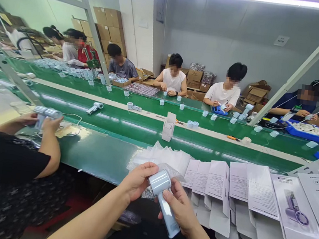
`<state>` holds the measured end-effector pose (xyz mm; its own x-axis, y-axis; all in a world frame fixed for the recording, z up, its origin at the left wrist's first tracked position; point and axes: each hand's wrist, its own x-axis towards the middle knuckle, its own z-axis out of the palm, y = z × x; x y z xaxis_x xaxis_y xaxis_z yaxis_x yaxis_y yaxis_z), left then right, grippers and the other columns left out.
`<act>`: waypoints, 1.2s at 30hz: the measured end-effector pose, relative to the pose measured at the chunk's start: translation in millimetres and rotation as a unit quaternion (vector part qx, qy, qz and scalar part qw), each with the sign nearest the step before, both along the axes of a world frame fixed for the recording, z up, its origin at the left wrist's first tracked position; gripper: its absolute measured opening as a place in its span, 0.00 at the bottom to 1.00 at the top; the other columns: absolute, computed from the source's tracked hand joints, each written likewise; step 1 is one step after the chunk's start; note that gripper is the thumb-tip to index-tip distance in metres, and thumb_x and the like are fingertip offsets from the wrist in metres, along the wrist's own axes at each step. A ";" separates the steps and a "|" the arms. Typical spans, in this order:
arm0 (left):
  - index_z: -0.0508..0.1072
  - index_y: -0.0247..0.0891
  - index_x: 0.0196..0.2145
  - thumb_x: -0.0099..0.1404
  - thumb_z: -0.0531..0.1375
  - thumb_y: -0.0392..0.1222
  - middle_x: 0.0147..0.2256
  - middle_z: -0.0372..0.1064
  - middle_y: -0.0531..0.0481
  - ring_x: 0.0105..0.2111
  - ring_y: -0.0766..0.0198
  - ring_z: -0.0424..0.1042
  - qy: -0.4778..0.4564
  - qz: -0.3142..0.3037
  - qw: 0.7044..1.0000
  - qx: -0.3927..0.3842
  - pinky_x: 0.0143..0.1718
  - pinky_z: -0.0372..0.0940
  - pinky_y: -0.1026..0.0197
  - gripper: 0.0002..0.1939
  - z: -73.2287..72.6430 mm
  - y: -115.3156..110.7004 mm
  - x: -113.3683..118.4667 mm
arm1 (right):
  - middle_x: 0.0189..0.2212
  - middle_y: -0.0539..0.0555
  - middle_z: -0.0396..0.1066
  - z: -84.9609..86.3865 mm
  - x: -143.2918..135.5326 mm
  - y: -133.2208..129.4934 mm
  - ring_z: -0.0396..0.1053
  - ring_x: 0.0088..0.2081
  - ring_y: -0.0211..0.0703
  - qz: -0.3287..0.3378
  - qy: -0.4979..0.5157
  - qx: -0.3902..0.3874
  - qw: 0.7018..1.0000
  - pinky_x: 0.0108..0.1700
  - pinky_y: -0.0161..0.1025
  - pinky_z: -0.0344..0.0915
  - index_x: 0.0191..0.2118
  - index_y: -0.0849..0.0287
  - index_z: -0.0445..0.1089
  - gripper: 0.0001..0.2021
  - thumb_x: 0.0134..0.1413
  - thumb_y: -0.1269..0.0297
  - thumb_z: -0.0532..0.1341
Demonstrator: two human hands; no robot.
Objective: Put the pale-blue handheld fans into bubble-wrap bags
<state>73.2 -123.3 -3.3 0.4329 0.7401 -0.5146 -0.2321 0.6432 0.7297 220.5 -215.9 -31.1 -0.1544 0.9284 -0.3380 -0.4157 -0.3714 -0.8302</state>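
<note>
A light blue hair dryer (160, 182) is held between my two hands near the bottom centre, its handle slanting down to the right. My left hand (139, 179) has its fingers closed on the head end, together with the edge of a clear plastic bag (174, 172) behind it. Around the top of the handle and the side of the head, my right hand (179, 204) is wrapped. White translucent bags (159, 155) lie in a pile just beyond, on the table edge. Printed white boxes (217, 180) stand in a row to the right.
A green conveyor (135, 126) crosses ahead, bearing an upright small white box (168, 128), another dryer (94, 108) and blue cups (192, 124). At left, a person's hands hold a similar dryer (47, 113). Several people sit along the far side. Slanted metal posts (292, 80) frame the line.
</note>
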 end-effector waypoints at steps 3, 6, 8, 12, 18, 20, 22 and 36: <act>0.65 0.31 0.37 0.44 0.72 0.49 0.31 0.66 0.47 0.29 0.66 0.65 -0.025 -0.030 0.999 0.005 0.31 0.60 0.63 0.29 -3.7 1.1 -3.1 | 0.55 0.61 0.54 -1.7 1.8 -3.9 0.69 0.37 0.41 -0.003 0.025 -0.017 1.000 0.23 0.33 0.69 0.61 0.52 0.43 0.41 0.48 0.49 0.65; 0.65 0.30 0.44 0.40 0.74 0.50 0.37 0.68 0.43 0.33 0.63 0.67 -0.046 -0.086 0.995 0.028 0.35 0.60 0.62 0.38 -2.1 0.6 -10.6 | 0.49 0.58 0.58 -2.5 5.9 -7.1 0.69 0.39 0.44 0.007 0.057 -0.022 0.998 0.23 0.35 0.70 0.60 0.52 0.47 0.36 0.50 0.52 0.64; 0.65 0.31 0.43 0.38 0.74 0.50 0.35 0.67 0.45 0.33 0.64 0.66 -0.029 -0.116 0.992 0.039 0.35 0.58 0.63 0.38 -1.4 0.6 -14.6 | 0.48 0.57 0.58 -3.5 7.8 -9.9 0.70 0.40 0.46 0.019 0.065 -0.009 0.998 0.23 0.36 0.71 0.57 0.53 0.51 0.30 0.52 0.54 0.64; 0.65 0.31 0.30 0.44 0.70 0.55 0.26 0.61 0.52 0.28 0.69 0.59 0.043 -0.175 0.979 0.093 0.33 0.53 0.65 0.27 -4.9 0.9 -16.4 | 0.49 0.58 0.59 -8.0 8.7 -17.7 0.70 0.39 0.46 0.026 0.064 0.000 0.998 0.23 0.36 0.70 0.55 0.54 0.54 0.26 0.54 0.56 0.62; 0.64 0.33 0.28 0.64 0.54 0.53 0.26 0.56 0.52 0.29 0.68 0.56 0.196 -0.186 0.896 0.351 0.32 0.53 0.65 0.18 -11.6 -5.6 -17.1 | 0.43 0.58 0.64 -13.4 13.2 -23.5 0.70 0.36 0.45 -0.018 0.090 -0.049 0.995 0.22 0.37 0.70 0.56 0.56 0.54 0.28 0.53 0.54 0.63; 0.65 0.33 0.30 0.69 0.50 0.44 0.28 0.60 0.51 0.31 0.68 0.59 0.229 -0.158 0.818 0.504 0.34 0.56 0.65 0.13 -16.1 -11.5 -20.2 | 0.40 0.58 0.66 -10.9 15.5 -23.0 0.70 0.32 0.44 -0.030 0.088 -0.065 0.994 0.22 0.38 0.69 0.54 0.59 0.54 0.28 0.52 0.53 0.63; 0.65 0.34 0.32 0.68 0.50 0.34 0.31 0.62 0.49 0.33 0.67 0.60 0.244 -0.118 0.707 0.653 0.36 0.58 0.65 0.07 -23.8 -19.5 -24.2 | 0.37 0.57 0.67 -7.2 16.6 -23.0 0.69 0.26 0.41 -0.040 0.077 -0.077 0.993 0.21 0.37 0.68 0.51 0.61 0.55 0.27 0.52 0.52 0.63; 0.63 0.31 0.36 0.62 0.51 0.23 0.31 0.62 0.45 0.33 0.63 0.60 0.268 -0.093 0.541 0.792 0.34 0.61 0.60 0.08 1.3 -55.5 -2.1 | 0.34 0.49 0.64 16.8 10.4 -30.7 0.66 0.27 0.40 -0.075 0.009 -0.131 0.989 0.24 0.40 0.67 0.52 0.55 0.48 0.39 0.39 0.46 0.69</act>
<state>71.1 -178.8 -2.0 0.6778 0.4054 0.6134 0.2463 -0.9112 0.3302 230.9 -246.6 -14.4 -0.0309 0.8221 -0.5685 -0.4960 -0.5064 -0.7054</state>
